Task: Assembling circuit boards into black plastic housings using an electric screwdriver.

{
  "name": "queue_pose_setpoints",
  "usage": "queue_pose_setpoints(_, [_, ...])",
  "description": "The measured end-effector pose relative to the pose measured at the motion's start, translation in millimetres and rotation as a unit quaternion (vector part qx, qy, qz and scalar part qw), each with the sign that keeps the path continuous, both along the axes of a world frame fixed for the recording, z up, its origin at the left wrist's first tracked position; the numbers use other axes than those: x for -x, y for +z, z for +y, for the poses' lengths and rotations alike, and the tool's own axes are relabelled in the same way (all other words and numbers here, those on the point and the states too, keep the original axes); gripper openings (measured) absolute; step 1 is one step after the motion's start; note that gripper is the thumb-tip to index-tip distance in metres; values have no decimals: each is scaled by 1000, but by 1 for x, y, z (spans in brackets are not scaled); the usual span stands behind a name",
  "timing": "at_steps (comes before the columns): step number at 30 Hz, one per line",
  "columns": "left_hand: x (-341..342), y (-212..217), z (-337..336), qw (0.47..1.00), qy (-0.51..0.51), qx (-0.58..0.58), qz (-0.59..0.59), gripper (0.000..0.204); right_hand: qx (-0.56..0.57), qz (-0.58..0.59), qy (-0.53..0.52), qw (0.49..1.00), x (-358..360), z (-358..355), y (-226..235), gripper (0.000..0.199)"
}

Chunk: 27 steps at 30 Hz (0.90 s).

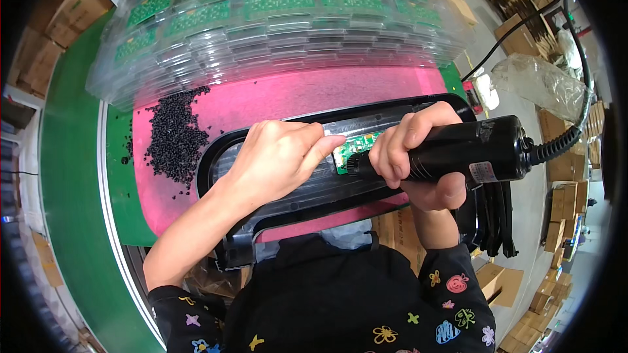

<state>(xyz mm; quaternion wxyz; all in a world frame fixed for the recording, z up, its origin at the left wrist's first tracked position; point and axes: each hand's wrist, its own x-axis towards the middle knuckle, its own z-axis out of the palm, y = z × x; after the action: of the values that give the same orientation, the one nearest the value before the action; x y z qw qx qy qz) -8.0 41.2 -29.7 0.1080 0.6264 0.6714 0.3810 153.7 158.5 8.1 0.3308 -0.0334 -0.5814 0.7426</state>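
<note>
A long black plastic housing (297, 199) lies across the pink mat in front of me, its hollow side up. Inside it sits a small green circuit board (361, 145), partly covered by my hands. My right hand (415, 150) is wrapped round a thick black electric screwdriver (481, 147), held nearly level with its tip pointing left at the board's near edge. My left hand (278, 157) is closed in a pinch beside the board's left end, with thumb and forefinger near the board. Whatever lies between those fingers is hidden.
Small black screws (173, 134) are heaped on the pink mat (288, 88) at left. Behind the housing rises a stack of clear trays (275, 39) bearing green circuit boards. The screwdriver's cable (582, 111) loops up at right. Cardboard boxes (562, 209) line the floor beyond.
</note>
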Motion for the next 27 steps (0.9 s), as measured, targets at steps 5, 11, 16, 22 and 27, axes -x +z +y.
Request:
queue_pose_setpoints(5, [-1, 0, -1, 1000, -8, -2, -15, 26, -22, 39, 72, 996, 4, 3, -8, 62])
queue_pose_setpoints(11, [0, -2, -1, 1000, -10, 17, 0, 18, -59, 31, 73, 995, 3, 3, -1, 62])
queue_pose_setpoints(16, [4, -9, -3, 996, -16, 88, 26, 14, -57, 19, 65, 996, 6, 2, -5, 61])
queue_pose_setpoints(22, [3, -9, -1, 997, -49, 62, 4, 13, -58, -25, 125, 990, 8, 5, -5, 57])
queue_pose_setpoints(27, [5, -6, -3, 993, -69, 92, 27, 14, -95, -14, 158, 983, 12, 6, -13, 62])
